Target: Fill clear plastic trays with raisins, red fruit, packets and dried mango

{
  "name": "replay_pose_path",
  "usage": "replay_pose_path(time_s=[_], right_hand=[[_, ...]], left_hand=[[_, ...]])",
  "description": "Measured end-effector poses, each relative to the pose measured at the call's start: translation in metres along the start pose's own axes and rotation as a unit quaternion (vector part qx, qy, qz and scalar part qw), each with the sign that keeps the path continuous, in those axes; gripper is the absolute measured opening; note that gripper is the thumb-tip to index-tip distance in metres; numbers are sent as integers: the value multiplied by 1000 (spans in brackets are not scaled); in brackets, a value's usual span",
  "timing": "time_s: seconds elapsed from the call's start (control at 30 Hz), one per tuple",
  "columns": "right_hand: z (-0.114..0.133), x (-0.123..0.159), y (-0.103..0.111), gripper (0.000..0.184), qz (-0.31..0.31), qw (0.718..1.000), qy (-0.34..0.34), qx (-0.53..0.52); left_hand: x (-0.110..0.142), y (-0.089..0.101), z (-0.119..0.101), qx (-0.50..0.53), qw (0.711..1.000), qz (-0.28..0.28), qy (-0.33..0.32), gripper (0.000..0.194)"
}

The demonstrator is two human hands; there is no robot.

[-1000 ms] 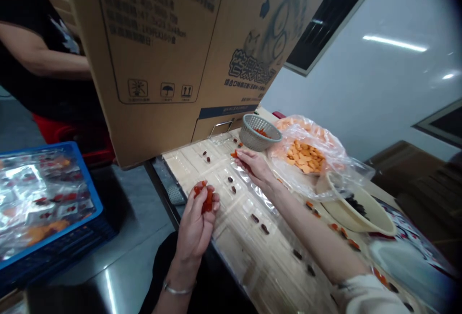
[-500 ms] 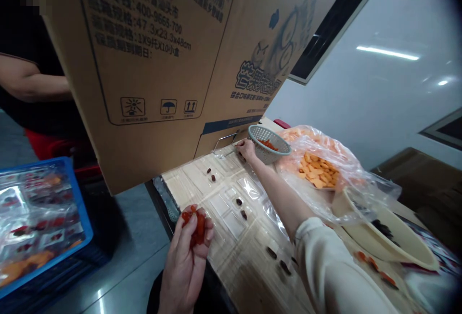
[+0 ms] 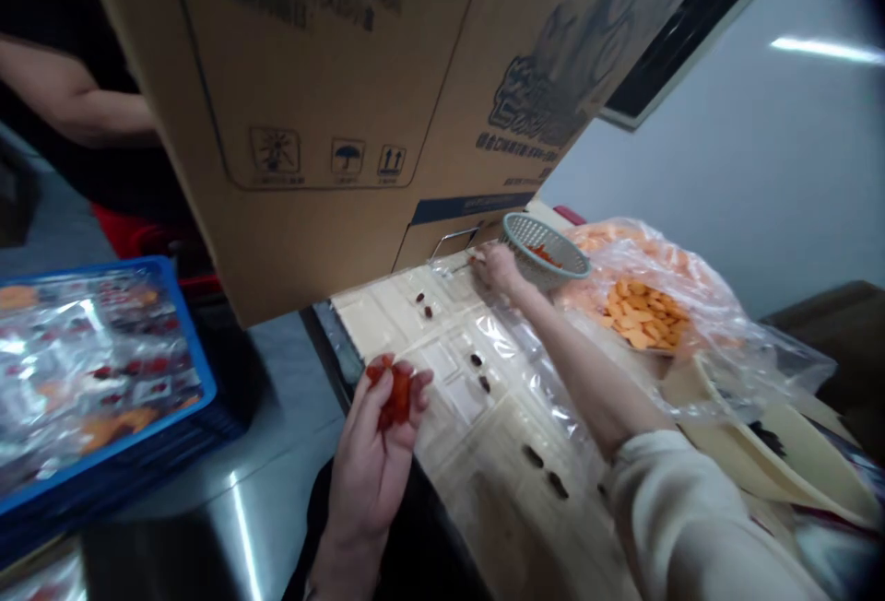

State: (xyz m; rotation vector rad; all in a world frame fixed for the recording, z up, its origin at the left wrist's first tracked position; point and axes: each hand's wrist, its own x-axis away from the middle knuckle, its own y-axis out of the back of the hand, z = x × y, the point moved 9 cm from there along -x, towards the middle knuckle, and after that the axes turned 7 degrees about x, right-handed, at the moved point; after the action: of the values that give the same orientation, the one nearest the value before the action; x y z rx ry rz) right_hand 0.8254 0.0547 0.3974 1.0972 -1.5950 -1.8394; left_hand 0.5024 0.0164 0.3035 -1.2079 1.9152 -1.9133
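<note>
My left hand is cupped near the table's front edge, fingers curled round several red candy pieces. My right hand reaches far out to the top end of a clear moulded tray, its fingers pinched together beside a small grey mesh basket that holds more red pieces. What the right fingers hold, if anything, is too blurred to name. Dark brown pieces lie in pairs in some tray cells.
A big cardboard box stands right behind the tray. A plastic bag of orange slices and a beige bowl lie to the right. A blue crate of packed trays sits left. Another person's arm shows at the far left.
My right hand stretched from the tray's middle up to its far end by the basket. My left hand stayed put with the red pieces. The view shifted and blurred.
</note>
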Motion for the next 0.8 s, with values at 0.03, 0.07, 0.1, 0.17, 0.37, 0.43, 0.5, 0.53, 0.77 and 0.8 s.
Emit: replay_pose_path(time_s=[0.03,0.07,0.1,0.17,0.37,0.43,0.5,0.53,0.77,0.8], right_hand=[[11,13,10,26,2,1000,9,-21],[24,28,22,27,2,998,26,-53],[42,46,38,26,-10,988,56,-140],[87,89,62,24,36,947,153,-279],[171,199,102,23,107,850,352,-376],[169,212,104,21,103,852,365,-361],[157,217,109,18,84,865,349,-351],[150,218,112,16,74,870,333,-355],[94,215,106,24,90,862,158,-473],[85,210,102,26,89,857,122,-493]], left_hand=[[1,-3,-1,10,1000,11,-5,16],[1,-5,-2,18,1000,22,-11,13],[1,-7,-2,22,999,33,-16,13],[2,-9,-1,21,998,49,-19,13],[18,-23,8,-51,990,128,-20,14],[26,-29,15,-82,984,157,-6,16],[33,-32,26,-94,981,169,22,17],[36,-33,32,-93,981,169,37,18],[47,-41,60,-100,978,139,117,22],[47,-43,61,-110,977,141,119,25]])
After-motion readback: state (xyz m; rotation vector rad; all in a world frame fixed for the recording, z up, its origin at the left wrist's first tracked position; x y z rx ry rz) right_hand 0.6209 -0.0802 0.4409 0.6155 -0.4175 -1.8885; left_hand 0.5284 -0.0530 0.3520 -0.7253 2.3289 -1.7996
